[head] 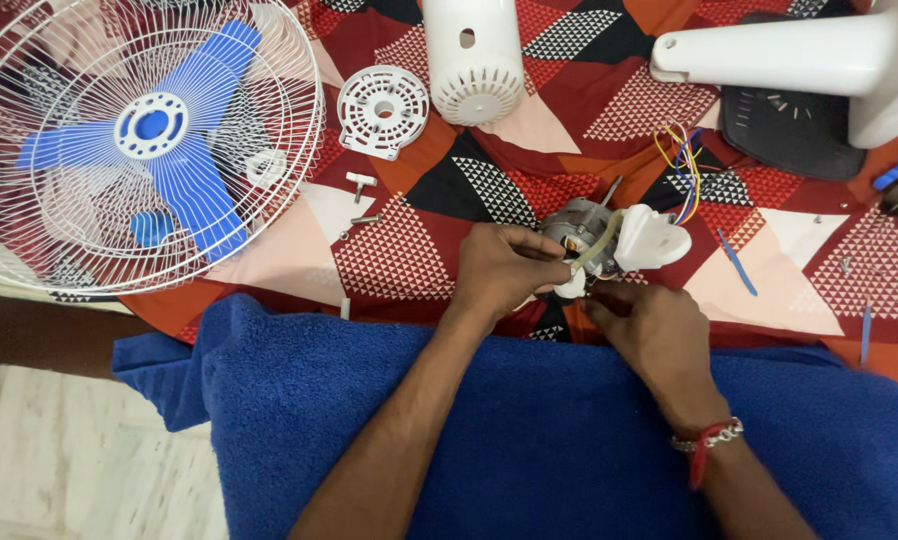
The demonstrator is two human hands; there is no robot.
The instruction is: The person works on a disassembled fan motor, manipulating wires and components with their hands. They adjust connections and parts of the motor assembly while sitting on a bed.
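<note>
A grey metal fan motor with a white plastic part and coloured wires lies on the patterned cloth. My left hand grips the motor's near side, fingers pinching a pale sleeved cable. My right hand is just below the motor, with its fingertips on small white parts at the motor's underside. A red-and-metal bracelet circles my right wrist.
A white wire fan guard with blue blades lies at the left. A round white vented cover, a white motor housing, a white stand, a black plate and loose screws lie around. A blue towel covers my lap.
</note>
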